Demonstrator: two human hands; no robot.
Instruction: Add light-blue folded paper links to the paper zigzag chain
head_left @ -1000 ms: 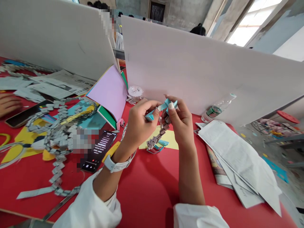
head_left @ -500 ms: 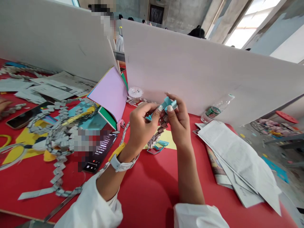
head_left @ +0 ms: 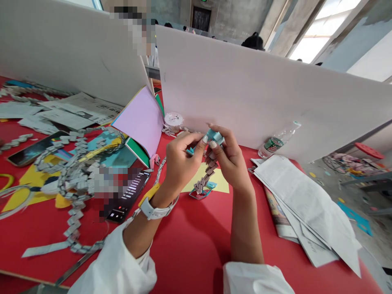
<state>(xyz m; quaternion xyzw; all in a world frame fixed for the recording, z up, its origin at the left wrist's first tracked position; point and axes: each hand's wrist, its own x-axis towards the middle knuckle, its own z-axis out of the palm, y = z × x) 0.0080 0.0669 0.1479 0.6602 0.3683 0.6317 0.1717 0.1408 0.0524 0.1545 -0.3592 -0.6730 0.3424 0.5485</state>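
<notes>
Both of my hands meet above the red table, gripping the light-blue folded paper end of a paper chain (head_left: 209,167). My left hand (head_left: 185,157) pinches the blue paper strip (head_left: 211,134) from the left, thumb on top. From the right, my right hand (head_left: 229,153) closes thumb and fingers on the same piece. The chain's grey-brown zigzag links hang down from between the hands. Below, the chain's lower end is by some blue paper strips (head_left: 200,195) at a yellow paper sheet (head_left: 222,179). My left wrist wears a white watch (head_left: 157,210).
Left lie a lit phone (head_left: 131,194), a pile of grey paper chains (head_left: 73,175) and a dark phone (head_left: 33,148). A purple sheet (head_left: 141,122) leans behind. At right are a plastic bottle (head_left: 272,145) and folded newspapers (head_left: 303,200). White boards (head_left: 245,85) line the back.
The blue paper between my fingers has turned and looks more compact. My right hand has shifted slightly left, and more of the hanging chain shows. A hand at the far left has mostly left view.
</notes>
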